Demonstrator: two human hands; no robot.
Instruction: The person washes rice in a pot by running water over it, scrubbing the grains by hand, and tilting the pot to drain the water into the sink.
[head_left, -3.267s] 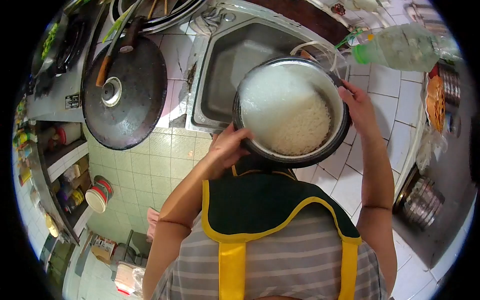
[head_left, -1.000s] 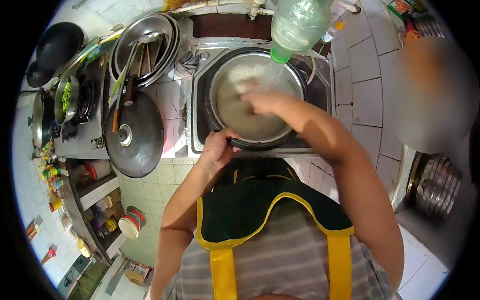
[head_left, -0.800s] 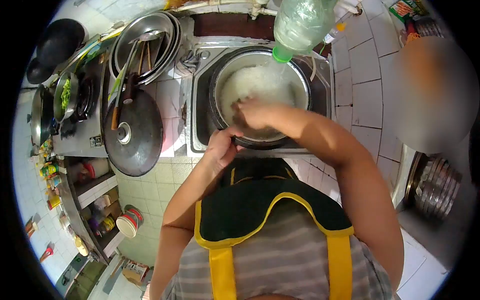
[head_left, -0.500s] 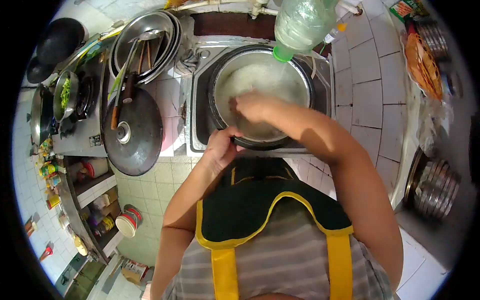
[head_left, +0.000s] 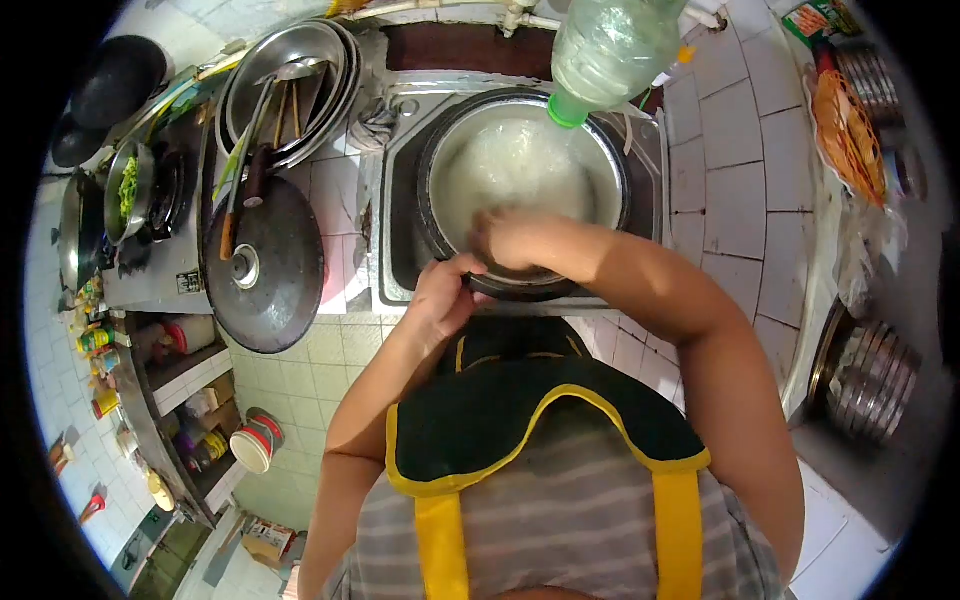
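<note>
A round metal pot (head_left: 428,170) with a blackened outside sits in the steel sink (head_left: 402,275), holding cloudy, whitish water (head_left: 535,160). My left hand (head_left: 445,295) grips the pot's near-left rim, thumb over the edge. Reaching in from the right, my right hand (head_left: 520,238) is low over the near side of the pot's inside. Its fingers are smeared by motion and partly in the cloudy water, so whether they hold anything is unclear. A clear plastic bottle (head_left: 612,55) with a green neck hangs upside down above the pot's far right side.
Left of the sink lie a dark lid (head_left: 285,270) and stacked metal basins (head_left: 235,95) with a ladle (head_left: 297,70) inside. Farther left, a pan (head_left: 145,190) holds chopped greens. A tiled wall (head_left: 735,180) borders the right. A bucket (head_left: 255,445) stands on the floor.
My right hand has moved toward me, from the middle of the pot to its near side. More of the cloudy water shows. My left hand stays on the rim.
</note>
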